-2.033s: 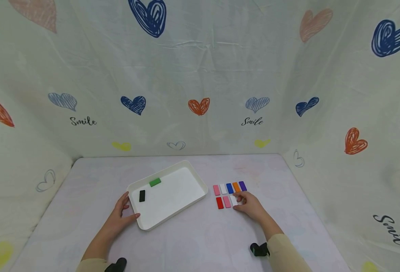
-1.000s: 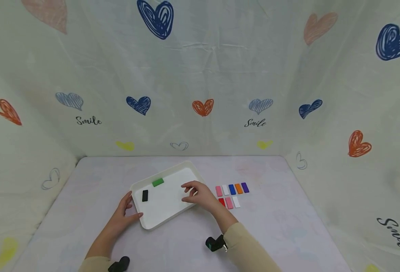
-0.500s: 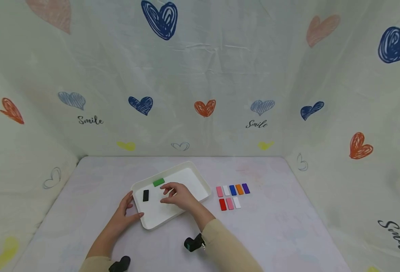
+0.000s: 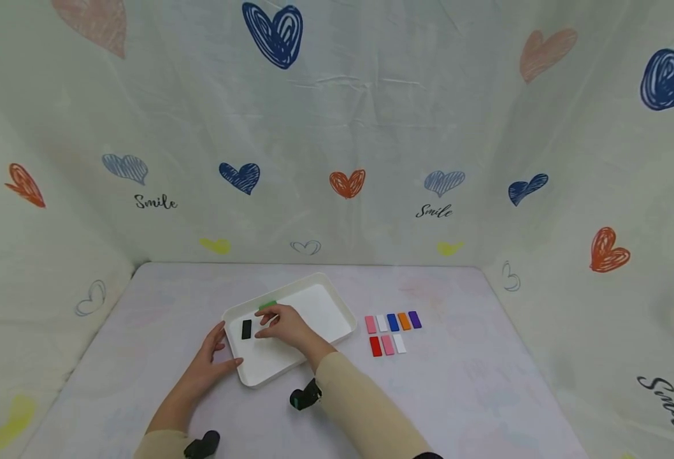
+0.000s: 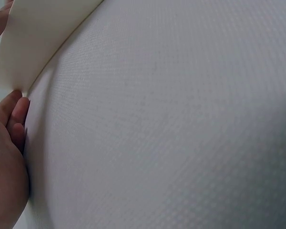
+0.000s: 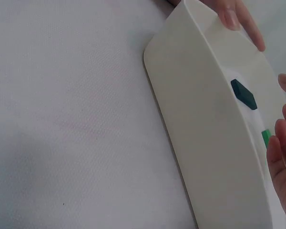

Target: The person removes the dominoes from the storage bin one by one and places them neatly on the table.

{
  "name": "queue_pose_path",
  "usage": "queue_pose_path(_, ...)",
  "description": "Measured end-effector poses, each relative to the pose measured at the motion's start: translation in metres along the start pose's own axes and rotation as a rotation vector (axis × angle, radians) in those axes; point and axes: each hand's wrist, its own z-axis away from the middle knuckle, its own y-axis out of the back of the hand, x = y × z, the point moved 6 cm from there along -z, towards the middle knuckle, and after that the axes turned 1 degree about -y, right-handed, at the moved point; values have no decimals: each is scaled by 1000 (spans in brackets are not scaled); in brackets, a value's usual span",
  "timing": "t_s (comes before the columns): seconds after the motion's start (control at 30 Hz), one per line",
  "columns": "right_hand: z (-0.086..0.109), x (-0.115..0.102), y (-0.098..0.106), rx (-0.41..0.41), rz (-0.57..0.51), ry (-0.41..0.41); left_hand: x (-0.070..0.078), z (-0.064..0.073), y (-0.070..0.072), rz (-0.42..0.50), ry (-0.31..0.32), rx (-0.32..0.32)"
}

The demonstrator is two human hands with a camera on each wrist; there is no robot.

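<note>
A white tray (image 4: 320, 306) lies tilted across the table. My left hand (image 4: 206, 362) holds its left end, the thumb at the near rim and fingers along the outer wall; in the left wrist view, left-hand fingers (image 5: 20, 112) meet that wall. Inside the tray are a flat black rectangular block (image 4: 246, 329) and a green block (image 4: 267, 305), partly covered by my right hand (image 4: 284, 327). That hand hovers over the tray, thumb and fingers apart just right of the black block, nothing visible between them. In the right wrist view the black block (image 6: 244, 94) lies beside right-hand fingers (image 6: 276, 152).
Right of the tray are two rows of flat blocks: pink (image 4: 370, 324), white (image 4: 381, 323), blue (image 4: 393, 322), orange (image 4: 404, 320) and purple (image 4: 415, 319) behind, red (image 4: 375, 346), pink (image 4: 387, 345) and white (image 4: 399, 343) in front. A heart-printed curtain (image 4: 348, 223) hangs behind the table.
My right hand has left the white block in the front row and moved left over the tray to the black block. My left hand stays at the tray's end.
</note>
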Motion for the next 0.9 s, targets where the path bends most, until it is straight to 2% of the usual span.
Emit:
queue_pose_path(0.37,-20,15,-22,5,3,-111,-2,-1,1,24,5,-3)
queue_pose_path(0.63,-24,17,-27,40,134,-164,-2,-2,1,27,2,2)
queue_pose_path(0.9,-26,29,-30,83,156,-180,-1,1,0,-9,11,1)
